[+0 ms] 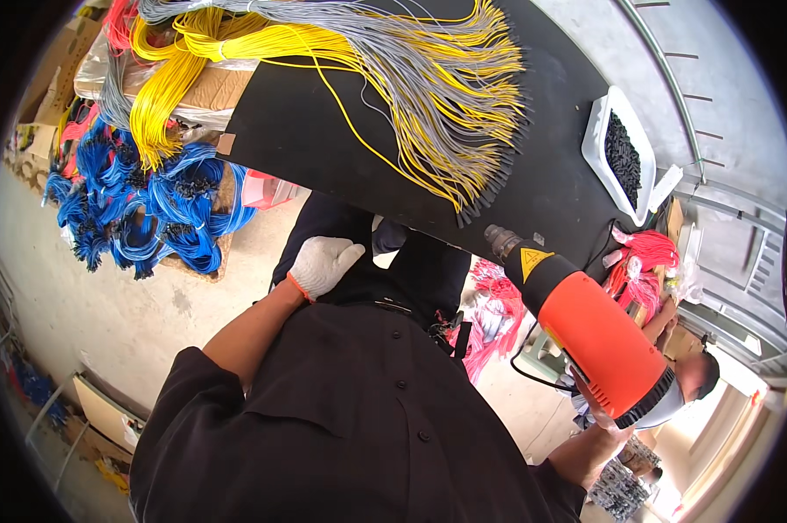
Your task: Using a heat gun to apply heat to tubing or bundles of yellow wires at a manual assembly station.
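My left hand [325, 264], in a white knitted glove, rests on my dark-trousered thigh below the table edge. Nothing shows in it, and its fingers lie loosely along the leg. On the right, my right hand [604, 417] grips an orange and black heat gun [598, 336], whose body partly hides the fingers. Its metal nozzle tilts up and left, close to the black table's edge. Beyond the nozzle, a large bundle of grey and yellow wires [411, 87] lies fanned out on the black table [310, 118]. Dark sleeves cover the wire ends, which face the gun.
A white bin [596, 144] of small black pieces stands at the table's right. Blue cable coils [149, 196] are heaped on the left. Red cable bundles [644, 266] lie at the right; pink ones [494, 318] are below the table. Another person [694, 375] is at far right.
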`<state>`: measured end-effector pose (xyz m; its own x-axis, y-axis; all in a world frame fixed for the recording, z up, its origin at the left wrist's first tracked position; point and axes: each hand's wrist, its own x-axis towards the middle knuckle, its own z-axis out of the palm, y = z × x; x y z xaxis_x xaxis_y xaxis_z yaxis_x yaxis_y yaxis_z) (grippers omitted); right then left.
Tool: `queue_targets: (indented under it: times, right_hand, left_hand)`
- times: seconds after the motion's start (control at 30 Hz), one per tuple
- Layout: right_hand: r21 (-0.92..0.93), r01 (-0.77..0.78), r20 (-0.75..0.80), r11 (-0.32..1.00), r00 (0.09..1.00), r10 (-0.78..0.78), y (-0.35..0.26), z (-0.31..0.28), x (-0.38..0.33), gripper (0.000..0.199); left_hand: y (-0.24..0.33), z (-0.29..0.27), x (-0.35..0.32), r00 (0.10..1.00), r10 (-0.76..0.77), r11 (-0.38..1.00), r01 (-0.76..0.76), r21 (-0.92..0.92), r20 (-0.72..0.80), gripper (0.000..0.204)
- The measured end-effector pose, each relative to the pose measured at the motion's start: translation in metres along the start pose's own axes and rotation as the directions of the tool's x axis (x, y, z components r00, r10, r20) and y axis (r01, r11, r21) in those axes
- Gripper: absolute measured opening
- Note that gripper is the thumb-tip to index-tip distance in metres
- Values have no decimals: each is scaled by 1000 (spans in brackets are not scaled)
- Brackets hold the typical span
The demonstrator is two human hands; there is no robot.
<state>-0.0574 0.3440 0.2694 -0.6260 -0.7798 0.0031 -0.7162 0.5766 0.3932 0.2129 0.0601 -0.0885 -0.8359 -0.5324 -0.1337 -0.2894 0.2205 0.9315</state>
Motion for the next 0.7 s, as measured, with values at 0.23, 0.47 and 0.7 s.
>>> queue_targets:
  times: [0.23, 0.47, 0.7]
  right_hand:
    - [106, -34, 42, 994, 999, 29, 4, -8, -18, 124]
    - [232, -14, 73, 973, 997, -3, 2, -7, -14, 124]
    - [363, -19, 104, 932, 994, -20, 11, -4, -17, 124]
  left_hand:
    - [6, 0, 12, 998, -35, 999, 36, -19, 44, 47]
    - [4, -3, 12, 989, -119, 992, 121, -19, 83, 50]
    - [6, -5, 16, 982, -157, 983, 166, -82, 105, 51]
